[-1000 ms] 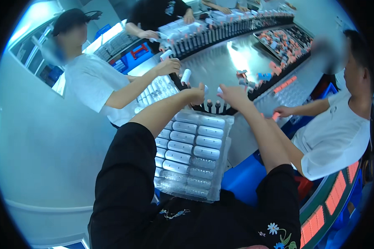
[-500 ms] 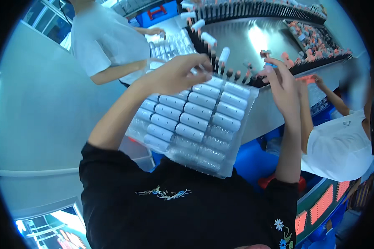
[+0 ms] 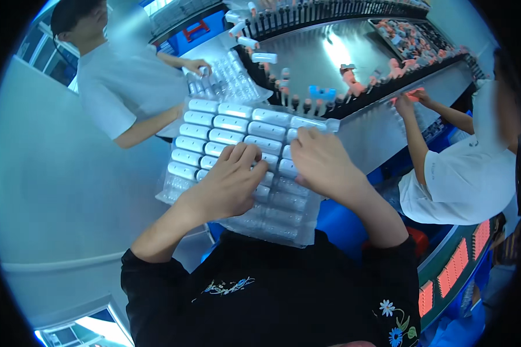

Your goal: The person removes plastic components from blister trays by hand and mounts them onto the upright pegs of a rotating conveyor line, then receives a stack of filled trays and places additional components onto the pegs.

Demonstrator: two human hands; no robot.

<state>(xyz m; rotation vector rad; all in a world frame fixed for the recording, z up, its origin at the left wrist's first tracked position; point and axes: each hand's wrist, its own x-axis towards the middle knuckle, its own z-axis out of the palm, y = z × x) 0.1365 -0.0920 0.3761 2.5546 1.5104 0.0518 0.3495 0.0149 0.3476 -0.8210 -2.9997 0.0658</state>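
A clear plastic blister tray (image 3: 289, 234) holds rows of smooth white oblong casings (image 3: 230, 123), each with a small dark mark. The tray's nearer pockets show no white casings. My left hand (image 3: 228, 179) is over the middle of the tray, fingers curled down and thumb drawn in among the casings. Across from it, my right hand (image 3: 324, 159) bends its fingers onto the casings along the right side. What either set of fingertips grips is hidden under the hands.
Beyond the tray, a black rack of upright posts (image 3: 307, 106) edges a metal table (image 3: 307, 58), with white casings on its left posts. A blue piece (image 3: 322, 92) sits on the near posts. Orange parts fill a far tray (image 3: 408, 40). Co-workers stand left (image 3: 130, 87) and right (image 3: 457, 173).
Both hands have come down and toward me from the posts, and they are now closer together over the tray. The view has shifted; the blue piece by my right fingers is now uncovered.
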